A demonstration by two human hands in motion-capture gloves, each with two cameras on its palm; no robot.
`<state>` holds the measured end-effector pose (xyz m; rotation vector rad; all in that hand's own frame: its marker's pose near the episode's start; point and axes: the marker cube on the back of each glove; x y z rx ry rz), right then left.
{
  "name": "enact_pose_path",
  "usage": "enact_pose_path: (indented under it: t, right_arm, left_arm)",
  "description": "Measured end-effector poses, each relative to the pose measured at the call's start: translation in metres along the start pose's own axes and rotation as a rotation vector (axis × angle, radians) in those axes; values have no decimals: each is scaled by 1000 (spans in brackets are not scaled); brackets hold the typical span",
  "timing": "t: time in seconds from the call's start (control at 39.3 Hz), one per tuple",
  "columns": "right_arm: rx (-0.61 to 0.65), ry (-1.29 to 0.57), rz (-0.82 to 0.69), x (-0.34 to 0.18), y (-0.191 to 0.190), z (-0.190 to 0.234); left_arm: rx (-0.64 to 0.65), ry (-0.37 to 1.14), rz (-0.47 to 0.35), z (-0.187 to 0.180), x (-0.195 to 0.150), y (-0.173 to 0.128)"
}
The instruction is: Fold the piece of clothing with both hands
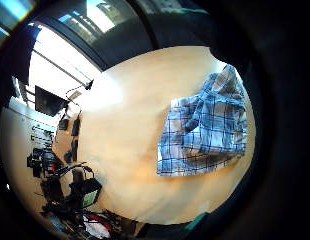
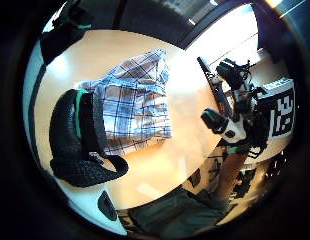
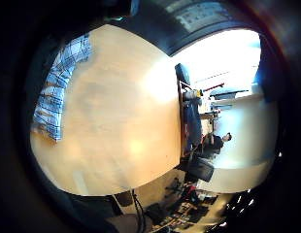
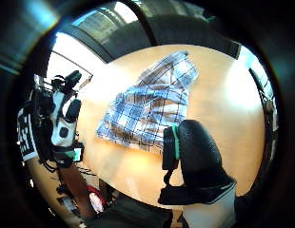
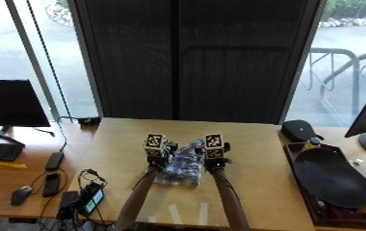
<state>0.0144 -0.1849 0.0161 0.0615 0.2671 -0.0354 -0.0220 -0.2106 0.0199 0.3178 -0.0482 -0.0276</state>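
A blue and white plaid garment (image 5: 180, 171) lies bunched and partly folded on the wooden table (image 5: 254, 149), near its middle. My left hand (image 5: 157, 156) is over the garment's left edge and my right hand (image 5: 214, 158) over its right edge, both raised above it. The palm views show the cloth (image 2: 137, 107) (image 4: 150, 107) (image 1: 205, 130) (image 3: 58, 90) lying flat on the table with no fingers on it. The left thumb (image 2: 75, 145) and the right thumb (image 4: 197, 159) hang relaxed and hold nothing. The right hand (image 2: 235, 125) also shows in the left thumb side view.
A dark tray (image 5: 298, 168) with a black oval dish stands at the table's right, a black case (image 5: 301, 130) behind it. On the left are a monitor (image 5: 10, 103), a mouse (image 5: 21, 194), a phone and cables. White tape strips (image 5: 173, 211) mark the table's front.
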Motion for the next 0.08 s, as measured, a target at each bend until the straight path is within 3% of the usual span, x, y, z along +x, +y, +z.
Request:
enact_pose_path:
  t: [0.08]
  right_arm:
    - [36, 4, 28, 5, 3, -8]
  left_arm:
    - [-116, 66, 10, 6, 13, 15]
